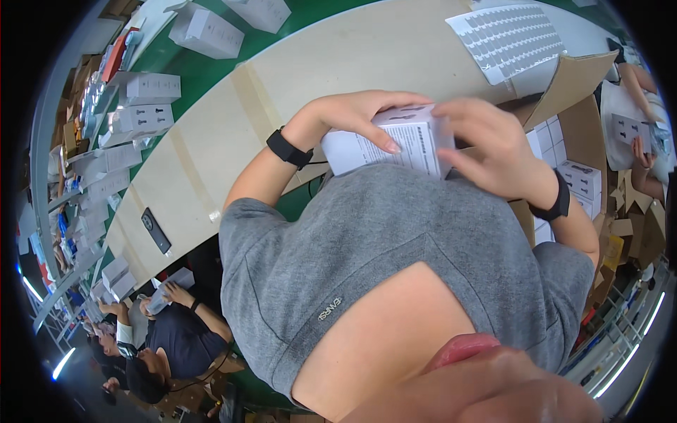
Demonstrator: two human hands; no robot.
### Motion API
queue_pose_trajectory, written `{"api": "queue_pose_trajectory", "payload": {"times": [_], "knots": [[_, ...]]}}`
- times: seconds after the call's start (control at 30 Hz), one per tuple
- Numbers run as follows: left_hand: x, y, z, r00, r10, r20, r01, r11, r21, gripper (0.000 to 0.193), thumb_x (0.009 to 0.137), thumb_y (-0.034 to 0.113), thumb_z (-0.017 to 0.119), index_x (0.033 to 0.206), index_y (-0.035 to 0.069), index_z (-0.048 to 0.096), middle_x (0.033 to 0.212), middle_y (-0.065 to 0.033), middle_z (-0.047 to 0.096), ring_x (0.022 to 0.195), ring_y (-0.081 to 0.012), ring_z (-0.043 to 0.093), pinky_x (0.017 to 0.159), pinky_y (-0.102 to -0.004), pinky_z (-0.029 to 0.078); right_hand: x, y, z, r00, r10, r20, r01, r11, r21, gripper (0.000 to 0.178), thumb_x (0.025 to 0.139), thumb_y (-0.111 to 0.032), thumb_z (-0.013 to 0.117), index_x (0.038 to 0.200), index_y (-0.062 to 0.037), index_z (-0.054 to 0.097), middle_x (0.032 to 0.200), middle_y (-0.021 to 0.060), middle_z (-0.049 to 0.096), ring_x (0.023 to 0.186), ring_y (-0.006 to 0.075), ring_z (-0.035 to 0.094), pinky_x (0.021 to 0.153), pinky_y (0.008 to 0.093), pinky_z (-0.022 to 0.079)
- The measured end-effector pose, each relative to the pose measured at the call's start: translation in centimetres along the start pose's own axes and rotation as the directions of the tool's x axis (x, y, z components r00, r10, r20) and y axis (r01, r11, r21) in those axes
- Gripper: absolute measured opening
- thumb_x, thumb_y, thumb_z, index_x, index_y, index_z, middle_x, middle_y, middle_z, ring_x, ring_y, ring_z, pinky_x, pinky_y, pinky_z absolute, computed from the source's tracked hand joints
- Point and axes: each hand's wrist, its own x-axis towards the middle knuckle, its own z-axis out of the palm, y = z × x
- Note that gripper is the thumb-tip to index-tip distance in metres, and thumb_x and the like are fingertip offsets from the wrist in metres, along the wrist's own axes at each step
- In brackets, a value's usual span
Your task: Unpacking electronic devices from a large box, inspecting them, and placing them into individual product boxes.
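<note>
A white carton box (402, 144) with printed text and small dark pictures is held close to my chest above the table's near edge. My left hand (363, 116) is closed on it, with the thumb on the printed side and the fingers over the top. At the box's right end is my right hand (490, 144), blurred by motion. Its thumb and fingers are apart around that end, and whether they touch the box I cannot tell. A dark band sits on each wrist.
A sheet of silvery labels (506, 42) lies at the table's far right. Beside my right arm an open brown carton (585, 127) holds several white boxes. A dark phone (156, 231) rests on the left of the table (180, 169). More white boxes (204, 32) stand on a green surface beyond. Other people work at left and right.
</note>
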Motion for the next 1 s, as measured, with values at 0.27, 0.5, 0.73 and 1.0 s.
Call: {"api": "queue_pose_trajectory", "payload": {"times": [0.27, 0.5, 0.73, 1.0], "knots": [[0.5, -2.7, -0.8, 0.993, -0.104, 0.056, 0.111, 0.983, -0.145, 0.093, 0.057, 0.022, 0.075, 0.133, -0.001, 0.027, 0.131, -0.0164, 0.036, 0.122, -0.0236, 0.034, 0.1, -0.0305, 0.027, 0.3, 1.6, 1.2, 0.996, 0.083, -0.044, -0.085, 0.996, -0.038, 0.046, 0.072, -0.02, 0.065, 0.112, -0.0026, 0.049, 0.105, 0.0157, 0.052, 0.094, 0.0298, 0.053, 0.077, 0.0346, 0.045], [0.7, -4.1, -1.5, 0.992, -0.092, 0.081, 0.105, 0.98, -0.171, 0.093, 0.056, 0.026, 0.075, 0.132, -0.001, 0.029, 0.128, -0.0172, 0.039, 0.12, -0.0252, 0.038, 0.099, -0.0312, 0.028, 0.2, 2.9, 3.0, 0.999, 0.027, -0.029, -0.026, 0.999, 0.026, 0.041, 0.068, -0.02, 0.069, 0.1, -0.0008, 0.054, 0.094, 0.0135, 0.057, 0.08, 0.0283, 0.057, 0.068, 0.0326, 0.047], [1.4, -4.9, -2.1, 0.993, -0.043, 0.112, 0.059, 0.987, -0.148, 0.087, 0.06, 0.028, 0.072, 0.132, 0.001, 0.031, 0.13, -0.0183, 0.038, 0.122, -0.0269, 0.036, 0.1, -0.0305, 0.027, 0.1, 5.0, 1.9, 0.967, 0.249, 0.062, -0.256, 0.919, 0.301, 0.024, 0.07, -0.015, 0.067, 0.074, -0.0039, 0.047, 0.076, 0.0052, 0.05, 0.067, 0.0157, 0.047, 0.062, 0.0244, 0.04], [-0.4, -5.7, -4.1, 0.926, 0.162, -0.34, -0.155, 0.987, 0.05, 0.089, 0.057, 0.017, 0.076, 0.132, 0.002, 0.031, 0.13, -0.0126, 0.04, 0.12, -0.0228, 0.037, 0.102, -0.0297, 0.024, 1.6, 9.4, 1.2, 0.859, 0.5, -0.111, -0.365, 0.75, 0.551, 0.061, 0.073, -0.017, 0.065, 0.127, -0.0082, 0.039, 0.122, 0.0099, 0.047, 0.113, 0.0198, 0.044, 0.091, 0.0324, 0.037]]}}
